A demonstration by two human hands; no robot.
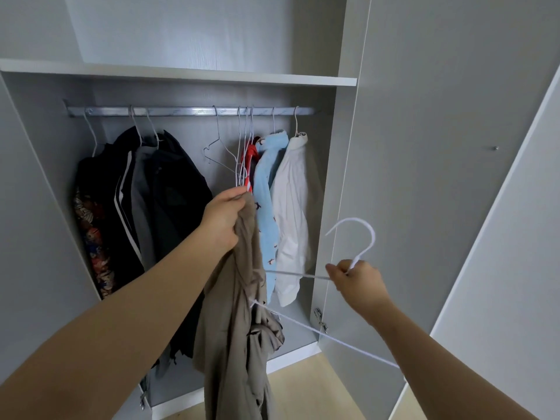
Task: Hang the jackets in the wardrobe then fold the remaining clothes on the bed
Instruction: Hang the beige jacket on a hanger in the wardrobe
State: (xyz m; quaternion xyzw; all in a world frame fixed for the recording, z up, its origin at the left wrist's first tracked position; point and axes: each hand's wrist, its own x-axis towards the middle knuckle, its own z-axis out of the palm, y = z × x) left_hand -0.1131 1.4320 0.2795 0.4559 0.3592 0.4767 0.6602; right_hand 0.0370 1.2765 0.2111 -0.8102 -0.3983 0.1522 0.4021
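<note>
My left hand (222, 221) grips the top of a tan jacket (233, 322), which hangs down in front of the open wardrobe. My right hand (356, 278) grips a white wire hanger (360, 237) at the base of its hook. One arm of the hanger reaches left into the jacket; the lower bar slants down to the right. Behind them the wardrobe's metal rail (188, 111) carries dark jackets (157, 189) on the left, several bare hangers (242, 153) in the middle, and a red garment, a light blue shirt (266, 207) and a white shirt (292, 213) on the right.
A shelf (212, 76) runs above the rail. The open wardrobe door (424, 177) stands close on the right of my right hand. A gap on the rail lies between the dark jackets and the bare hangers. Pale wooden floor (303, 389) shows below.
</note>
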